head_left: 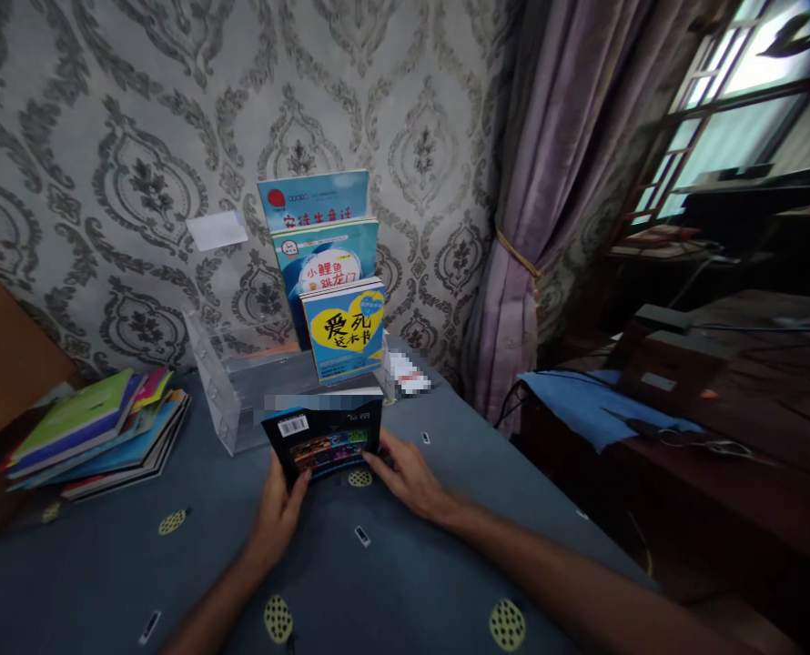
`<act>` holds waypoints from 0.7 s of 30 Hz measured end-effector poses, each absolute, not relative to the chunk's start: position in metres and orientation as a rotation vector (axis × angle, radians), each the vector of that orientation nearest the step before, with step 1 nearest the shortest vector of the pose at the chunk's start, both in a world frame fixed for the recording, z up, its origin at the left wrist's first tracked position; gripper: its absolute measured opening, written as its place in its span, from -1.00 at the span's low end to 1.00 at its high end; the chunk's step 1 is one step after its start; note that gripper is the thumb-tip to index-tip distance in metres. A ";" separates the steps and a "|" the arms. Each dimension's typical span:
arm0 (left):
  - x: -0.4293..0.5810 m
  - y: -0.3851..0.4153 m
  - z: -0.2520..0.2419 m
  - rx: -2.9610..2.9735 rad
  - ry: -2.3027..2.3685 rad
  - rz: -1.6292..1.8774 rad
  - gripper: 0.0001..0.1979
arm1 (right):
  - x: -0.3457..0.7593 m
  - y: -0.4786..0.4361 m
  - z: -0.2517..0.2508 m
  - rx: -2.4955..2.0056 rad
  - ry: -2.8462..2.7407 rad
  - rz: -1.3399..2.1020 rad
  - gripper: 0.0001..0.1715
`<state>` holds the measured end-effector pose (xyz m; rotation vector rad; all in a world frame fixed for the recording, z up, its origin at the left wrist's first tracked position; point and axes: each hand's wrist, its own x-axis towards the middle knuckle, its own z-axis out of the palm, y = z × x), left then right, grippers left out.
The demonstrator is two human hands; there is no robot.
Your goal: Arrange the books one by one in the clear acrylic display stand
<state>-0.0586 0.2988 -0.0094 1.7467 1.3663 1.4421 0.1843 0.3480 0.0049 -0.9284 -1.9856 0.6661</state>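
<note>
Between my two hands is a dark book (333,432) with a barcode and a colourful strip on its cover, held tilted over the table. My left hand (282,500) grips its lower left corner, thumb on the cover. On the right edge, my right hand (409,473) grips it the same way, fingers hidden behind. Just beyond stands a clear acrylic book rack (217,396). In its right part are upright books: a blue one with a yellow heart (347,332), a teal one (329,250) behind it, and a taller blue one (316,191) at the back.
A stack of books (97,432) lies at the table's left. The blue patterned tablecloth (391,582) covers the table, whose right edge runs diagonally. A blurred white item (409,373) lies right of the rack. Patterned wall and a tied purple curtain (514,273) stand behind.
</note>
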 end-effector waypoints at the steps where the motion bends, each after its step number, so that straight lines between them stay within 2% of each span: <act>1: -0.061 0.300 -0.010 1.792 1.373 1.454 -0.59 | 0.187 0.350 0.004 -0.876 -1.983 0.639 -0.72; 5: -0.075 0.304 -0.013 2.161 1.385 1.385 -0.68 | 0.197 0.364 0.000 -0.666 -2.038 0.491 -0.60; 10: -0.079 0.303 -0.014 2.486 1.477 0.866 -0.48 | 0.195 0.377 -0.017 -0.690 -2.282 0.411 -0.51; 12: -0.076 0.301 -0.014 2.526 1.533 0.768 -0.47 | 0.193 0.377 -0.021 -0.713 -2.330 0.379 -0.52; 17: -0.071 0.299 -0.014 2.618 1.580 0.731 -0.51 | 0.186 0.370 -0.008 -0.787 -2.394 0.302 -0.61; 21: -0.071 0.299 -0.016 2.656 1.583 0.749 -0.50 | 0.176 0.364 0.004 -0.813 -2.514 0.307 -0.59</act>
